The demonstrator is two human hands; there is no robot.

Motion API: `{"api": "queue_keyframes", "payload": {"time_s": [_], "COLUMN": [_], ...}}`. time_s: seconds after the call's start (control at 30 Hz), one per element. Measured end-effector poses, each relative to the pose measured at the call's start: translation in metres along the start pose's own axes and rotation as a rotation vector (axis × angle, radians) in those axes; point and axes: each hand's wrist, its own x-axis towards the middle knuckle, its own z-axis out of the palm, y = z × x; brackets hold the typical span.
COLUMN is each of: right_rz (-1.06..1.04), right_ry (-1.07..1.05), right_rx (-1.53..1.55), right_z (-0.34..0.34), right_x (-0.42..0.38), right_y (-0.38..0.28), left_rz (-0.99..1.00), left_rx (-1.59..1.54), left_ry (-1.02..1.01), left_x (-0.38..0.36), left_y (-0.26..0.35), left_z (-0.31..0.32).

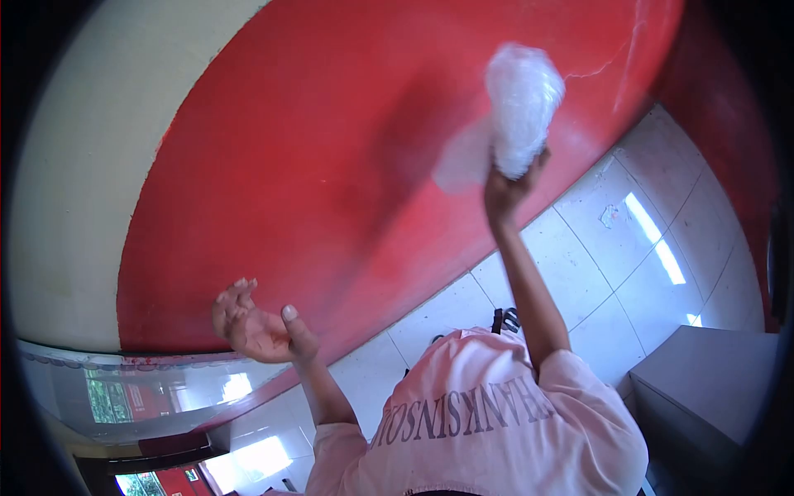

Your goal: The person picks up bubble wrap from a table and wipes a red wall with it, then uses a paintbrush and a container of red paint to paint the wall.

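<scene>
Raised at the upper right, my right hand (511,192) is closed around the narrow lower end of a bundle of clear, crinkled plastic (521,103). The bundle's wide end points up, in front of the red wall (331,165). A pale, blurred patch (465,157) shows against the wall just left of the bundle; I cannot make out what it is. At the lower left, my left hand (263,326) holds nothing, with its palm up, its thumb apart and its fingers loosely curled.
White floor tiles (579,248) run along the wall's base, with a small scrap (610,217) on them. A grey box-like piece of furniture (703,380) stands at the lower right. A glossy ledge or panel (174,397) is at the lower left.
</scene>
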Motion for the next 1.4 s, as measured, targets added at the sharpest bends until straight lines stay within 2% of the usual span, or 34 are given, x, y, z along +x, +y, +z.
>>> {"api": "queue_keyframes", "payload": {"time_s": [0.07, 0.1, 0.13, 0.23, 0.3, 0.33, 0.37, 0.4, 0.43, 0.47, 0.5, 0.57, 0.63, 0.67, 0.73, 0.77, 0.87, 0.9, 0.93, 0.97, 1.0, 1.03, 1.07, 1.13, 1.17, 1.2, 1.23, 1.27, 1.3, 1.37, 1.4], "right_rz": [-0.266, -0.207, -0.060, -0.048, 0.112, 0.371, 0.342, -0.026, -0.024, -0.112, 0.225, 0.328, 0.109, -0.202, 0.358, 0.483, 0.597, 0.681, 0.378, 0.359, 0.316, 0.167, 0.165, 0.100, -0.052, 0.098, 0.320, 0.388, 0.395, 0.397, 0.384], "right_ry": [-0.335, -0.700, -1.265, -1.757, -1.441, -1.023, -0.700, -0.377, 0.008, 0.200, 0.299, 0.253, 0.066, 0.127, -0.788, -1.268, -1.044, -0.883, -0.544, -0.217, 0.047, 0.255, 0.323, 0.315, 0.037, -0.144, -0.511, -0.935, -1.119, -1.068, -0.946], "right_rx": [-0.519, -0.622, -0.601, -0.467, -0.281, -0.248, -0.116, -0.332, -0.206, -0.334, 0.094, -0.261, -0.410, -0.561, -0.649, -0.518, -0.398, -0.385, -0.510, -0.189, -0.058, 0.028, -0.050, -0.310, -0.795, -0.757, -0.725, -0.854, -0.768, -0.759, -0.795], "right_z": [0.029, 0.026, 0.015, -0.021, -0.036, -0.027, -0.035, -0.043, -0.053, -0.081, -0.101, -0.116, -0.121, -0.076, -0.078, -0.079, -0.100, -0.105, -0.115, -0.124, -0.128, -0.148, -0.158, -0.145, -0.146, -0.122, -0.108, -0.102, -0.106, -0.120, -0.129], "right_x": [-0.053, -0.110, -0.166, -0.196, -0.176, -0.116, -0.081, -0.017, 0.045, 0.108, 0.154, 0.182, 0.133, 0.070, -0.015, -0.038, -0.036, 0.029, 0.047, 0.115, 0.166, 0.212, 0.234, 0.236, 0.189, 0.117, 0.052, 0.016, -0.008, -0.010, 0.004], "right_y": [0.016, 0.025, 0.046, 0.028, 0.065, 0.034, 0.069, 0.063, 0.063, 0.065, 0.038, 0.072, 0.192, 0.156, 0.082, 0.051, 0.070, 0.036, 0.136, 0.097, 0.104, 0.108, 0.096, 0.085, 0.144, 0.163, 0.104, 0.042, 0.023, 0.047, 0.076], "left_rz": [-0.007, 0.008, 0.025, 0.030, -0.036, -0.075, -0.126, -0.171, -0.255, -0.341, -0.430, -0.500, -0.518, -0.499, -0.472, -0.465, -0.455, -0.480, -0.505, -0.528, -0.539, -0.547, -0.556, -0.580, -0.599, -0.620, -0.615, -0.614, -0.609, -0.564, -0.542], "left_rx": [-0.049, -0.066, -0.084, -0.046, 0.015, 0.030, 0.045, 0.060, 0.022, -0.008, -0.029, -0.086, -0.135, -0.159, -0.225, -0.262, -0.351, -0.384, -0.418, -0.452, -0.461, -0.479, -0.495, -0.525, -0.542, -0.561, -0.565, -0.572, -0.583, -0.617, -0.630], "left_ry": [0.009, 0.010, 0.015, -0.004, -0.039, -0.058, -0.075, -0.094, -0.074, -0.060, -0.052, -0.074, -0.136, -0.178, -0.248, -0.269, -0.316, -0.332, -0.345, -0.354, -0.354, -0.359, -0.358, -0.337, -0.320, -0.296, -0.291, -0.291, -0.289, -0.276, -0.276], "left_x": [0.003, 0.006, 0.009, 0.007, -0.006, -0.018, -0.030, -0.040, -0.048, -0.056, -0.060, -0.067, -0.069, -0.068, -0.061, -0.060, -0.062, -0.065, -0.068, -0.071, -0.071, -0.072, -0.074, -0.073, -0.074, -0.076, -0.075, -0.076, -0.077, -0.086, -0.087], "left_y": [0.004, 0.005, 0.006, 0.011, 0.009, 0.011, 0.012, 0.013, 0.018, 0.024, 0.029, 0.037, 0.041, 0.041, 0.043, 0.043, 0.043, 0.044, 0.046, 0.046, 0.047, 0.049, 0.051, 0.051, 0.052, 0.053, 0.056, 0.055, 0.053, 0.044, 0.044], "left_z": [0.009, 0.015, 0.022, 0.031, 0.026, 0.022, 0.019, 0.016, 0.016, 0.012, 0.013, 0.026, 0.044, 0.059, 0.091, 0.105, 0.137, 0.146, 0.155, 0.164, 0.157, 0.162, 0.165, 0.168, 0.169, 0.171, 0.171, 0.172, 0.175, 0.186, 0.187]}}
